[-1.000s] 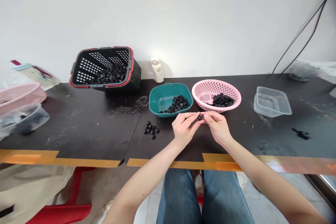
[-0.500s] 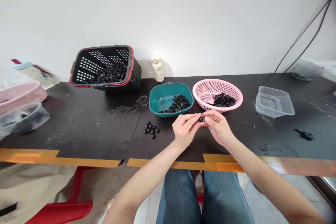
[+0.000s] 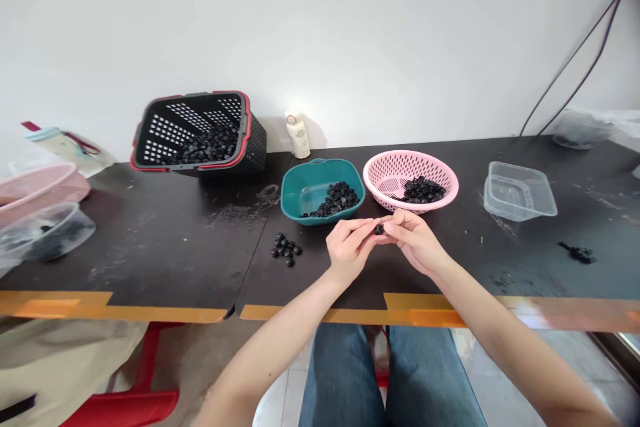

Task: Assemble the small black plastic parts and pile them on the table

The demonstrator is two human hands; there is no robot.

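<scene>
My left hand (image 3: 350, 247) and my right hand (image 3: 415, 240) meet over the black table (image 3: 165, 240), fingertips pinched together on one small black part (image 3: 379, 229). Just behind them stand a teal bowl (image 3: 300, 190) and a pink perforated basket (image 3: 440, 177), each holding a heap of similar black parts. A small cluster of black round parts (image 3: 285, 249) lies on the table to the left of my left hand.
A black basket with a red rim (image 3: 200, 130) leans at the back left, with black parts inside. A small white bottle (image 3: 299, 133) stands by the wall. An empty clear tub (image 3: 520, 190) sits right. Pink and clear bowls (image 3: 45, 213) stand far left. A black scrap (image 3: 579, 253) lies right.
Both hands stay pinched on the small black part and have barely moved. The view has shifted slightly.
</scene>
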